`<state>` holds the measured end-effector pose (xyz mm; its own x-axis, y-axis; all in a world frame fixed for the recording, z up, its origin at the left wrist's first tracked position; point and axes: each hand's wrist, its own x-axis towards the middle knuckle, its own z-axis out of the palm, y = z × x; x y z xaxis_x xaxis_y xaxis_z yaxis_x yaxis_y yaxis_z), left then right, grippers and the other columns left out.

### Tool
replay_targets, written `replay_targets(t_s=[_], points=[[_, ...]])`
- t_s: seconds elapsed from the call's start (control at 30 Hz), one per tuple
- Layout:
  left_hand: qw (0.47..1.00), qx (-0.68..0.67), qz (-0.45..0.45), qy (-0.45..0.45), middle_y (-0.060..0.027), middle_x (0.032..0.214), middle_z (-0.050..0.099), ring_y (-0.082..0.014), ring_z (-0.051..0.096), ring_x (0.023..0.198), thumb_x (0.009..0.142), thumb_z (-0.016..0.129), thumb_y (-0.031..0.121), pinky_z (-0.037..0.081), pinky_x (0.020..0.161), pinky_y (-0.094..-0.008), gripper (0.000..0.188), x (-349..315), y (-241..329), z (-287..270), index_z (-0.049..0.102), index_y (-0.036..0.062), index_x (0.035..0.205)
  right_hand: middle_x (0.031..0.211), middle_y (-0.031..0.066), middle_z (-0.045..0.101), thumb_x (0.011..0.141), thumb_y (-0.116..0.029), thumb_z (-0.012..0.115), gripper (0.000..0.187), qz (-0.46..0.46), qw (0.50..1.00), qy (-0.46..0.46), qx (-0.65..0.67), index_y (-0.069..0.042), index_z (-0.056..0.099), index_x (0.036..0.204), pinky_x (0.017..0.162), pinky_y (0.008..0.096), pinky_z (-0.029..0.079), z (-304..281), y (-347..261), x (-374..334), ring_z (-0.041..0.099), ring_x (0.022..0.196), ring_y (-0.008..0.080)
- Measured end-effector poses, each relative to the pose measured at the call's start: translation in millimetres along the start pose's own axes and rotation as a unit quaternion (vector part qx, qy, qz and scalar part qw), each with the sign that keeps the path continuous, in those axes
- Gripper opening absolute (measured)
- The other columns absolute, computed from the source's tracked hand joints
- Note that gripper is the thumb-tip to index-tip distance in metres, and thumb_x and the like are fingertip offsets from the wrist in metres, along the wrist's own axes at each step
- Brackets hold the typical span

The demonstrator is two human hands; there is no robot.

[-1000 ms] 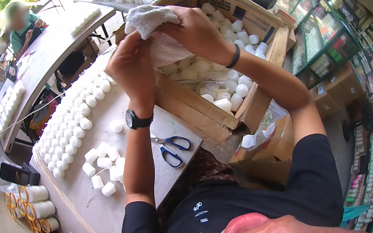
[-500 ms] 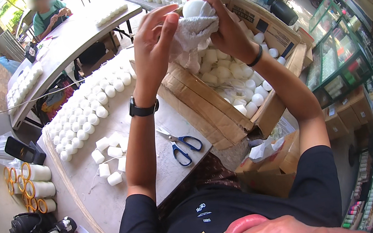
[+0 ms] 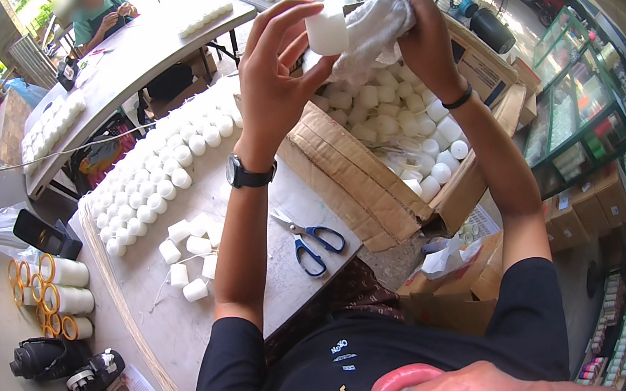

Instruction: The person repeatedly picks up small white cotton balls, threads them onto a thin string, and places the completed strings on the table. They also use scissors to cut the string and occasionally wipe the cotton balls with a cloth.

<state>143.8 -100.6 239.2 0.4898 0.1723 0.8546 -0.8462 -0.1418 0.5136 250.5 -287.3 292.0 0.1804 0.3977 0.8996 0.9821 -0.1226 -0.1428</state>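
Observation:
My left hand (image 3: 274,77) grips a white cylindrical candle (image 3: 327,30) between thumb and fingers, raised above the table. Close beside it, a crumpled white cloth (image 3: 377,27) hangs from my right hand (image 3: 426,29), whose fingers curl behind it. Both hands are over the far part of an open cardboard box (image 3: 356,175), which holds many loose white candles (image 3: 440,171). To the left on the table, similar candles (image 3: 165,190) stand in close rows. Nearer me lies a small loose group of candles (image 3: 195,289) with pale wicks.
Blue-handled scissors (image 3: 311,244) lie by the table's near edge. Thread spools (image 3: 70,301) and black bottles (image 3: 49,359) stand at left. Beyond, a second table (image 3: 137,55) bears more candles, with two people nearby. A glass cabinet (image 3: 576,99) stands at right.
The candle was held in the cloth between both hands. Now my left hand holds it upright, apart from most of the cloth, while my right hand has moved right with the cloth.

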Motion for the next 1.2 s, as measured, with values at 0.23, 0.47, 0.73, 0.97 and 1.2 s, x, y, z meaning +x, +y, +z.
replay_targets(t_s=[0.23,0.47,0.73,0.97,1.2], points=[[0.977,0.185,0.106,0.018,-0.0131,0.131,0.063,-0.0272,0.064,0.117,0.076,0.077,-0.005,0.056,0.097,-0.0388,0.059,-12,-19,-10,0.06,0.0129,0.129,0.113,0.0067,0.06,0.097,-0.007,0.057,0.027,0.343,0.889,-0.037,0.3,-0.002,0.052,0.122,0.08,0.027,0.052,-14,17,-20,0.059,0.099,0.008],[0.974,0.219,0.059,-0.009,-0.0144,0.125,0.066,-0.03,0.066,0.113,0.082,0.074,0.001,0.058,0.088,-0.0387,0.059,-15,-9,3,0.05,0.008,0.135,0.111,0.0044,0.064,0.098,-0.014,0.059,0.028,0.289,0.821,-0.1,0.482,0.0,0.058,0.122,0.082,0.0257,0.052,9,-14,-40,0.061,0.098,0.0088],[0.943,0.31,0.068,-0.099,-0.0145,0.13,0.061,-0.0327,0.061,0.118,0.087,0.062,-0.005,0.056,0.093,-0.04,0.048,-21,3,5,0.05,0.0047,0.132,0.113,0.008,0.066,0.095,-0.011,0.061,0.031,0.19,0.923,-0.165,0.29,0.003,0.059,0.123,0.083,0.0271,0.052,14,-34,-34,0.061,0.096,0.0111],[0.922,0.357,0.045,-0.141,-0.0131,0.139,0.056,-0.0306,0.055,0.126,0.084,0.056,-0.008,0.052,0.102,-0.0384,0.053,-24,8,4,0.049,0.0036,0.136,0.102,0.0069,0.069,0.094,-0.003,0.055,0.023,0.274,0.911,-0.152,0.268,0.003,0.065,0.114,0.079,0.0263,0.052,12,-26,-31,0.065,0.09,0.0119],[0.911,0.374,0.082,-0.154,-0.0133,0.143,0.053,-0.0285,0.054,0.126,0.08,0.059,-0.008,0.05,0.105,-0.0362,0.069,-25,15,-2,0.043,0.0035,0.145,0.106,0.0071,0.068,0.1,-0.012,0.05,0.025,0.233,0.917,-0.125,0.298,0.002,0.064,0.116,0.079,0.0263,0.055,20,-20,-42,0.065,0.089,0.0104]])
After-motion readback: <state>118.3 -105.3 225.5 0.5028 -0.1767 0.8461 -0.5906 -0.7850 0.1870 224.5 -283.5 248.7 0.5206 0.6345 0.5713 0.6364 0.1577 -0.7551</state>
